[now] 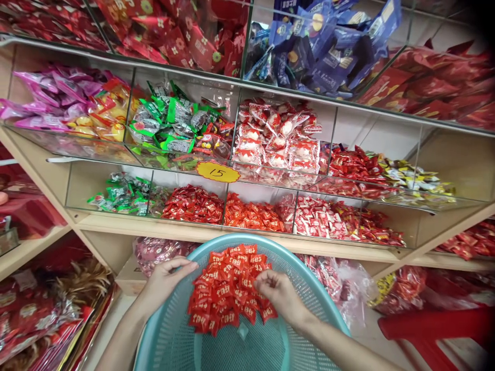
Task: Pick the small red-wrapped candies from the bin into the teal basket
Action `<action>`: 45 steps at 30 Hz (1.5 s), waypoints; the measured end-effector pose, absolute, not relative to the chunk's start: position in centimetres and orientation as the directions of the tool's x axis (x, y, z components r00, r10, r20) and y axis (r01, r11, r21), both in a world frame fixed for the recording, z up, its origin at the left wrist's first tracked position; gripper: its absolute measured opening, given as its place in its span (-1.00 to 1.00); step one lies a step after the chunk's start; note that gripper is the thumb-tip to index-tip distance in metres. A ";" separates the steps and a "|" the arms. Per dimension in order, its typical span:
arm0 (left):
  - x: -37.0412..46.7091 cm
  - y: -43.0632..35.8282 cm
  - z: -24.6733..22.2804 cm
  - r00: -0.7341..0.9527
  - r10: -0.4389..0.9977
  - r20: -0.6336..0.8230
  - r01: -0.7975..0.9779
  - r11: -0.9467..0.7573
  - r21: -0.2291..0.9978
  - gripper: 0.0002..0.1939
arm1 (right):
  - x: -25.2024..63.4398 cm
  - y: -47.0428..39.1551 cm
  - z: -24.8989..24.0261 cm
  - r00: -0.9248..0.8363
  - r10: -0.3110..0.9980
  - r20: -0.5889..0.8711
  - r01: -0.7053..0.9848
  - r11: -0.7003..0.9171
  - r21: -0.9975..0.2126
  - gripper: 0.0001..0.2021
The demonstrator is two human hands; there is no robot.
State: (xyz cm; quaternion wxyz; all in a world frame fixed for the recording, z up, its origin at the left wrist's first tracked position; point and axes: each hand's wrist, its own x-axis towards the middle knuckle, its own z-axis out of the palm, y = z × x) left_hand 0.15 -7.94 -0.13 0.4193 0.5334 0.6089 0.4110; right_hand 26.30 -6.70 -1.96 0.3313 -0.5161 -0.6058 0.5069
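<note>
A heap of small red-wrapped candies [228, 293] with pale lettering lies in a turquoise plastic basket [309, 278], against its far side. On the left of the heap, my left hand [170, 278] reaches over the basket's rim with thumb and fingertips drawn together; what they pinch, if anything, I cannot make out. My right hand [280, 296] is at the heap's right edge, fingers curled in and touching the candies. Whether it grips one of them is hidden. Part of the basket's mesh floor shows below the heap.
Clear-fronted shelf bins ahead hold wrapped sweets, including orange-red candies [251, 214] and green packets [166, 118]. A yellow price tag [217, 171] reads 15. Plastic bags [328, 281] sit under the bottom shelf. A red stool [436, 330] stands at the right.
</note>
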 end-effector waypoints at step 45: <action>0.1 -7.8 -0.5 -0.092 0.992 -0.085 0.284 0.108 0.953 -0.71 | 25.8 -2.8 -3.6 -0.313 0.790 -0.528 0.270 -0.459 -0.847 -0.86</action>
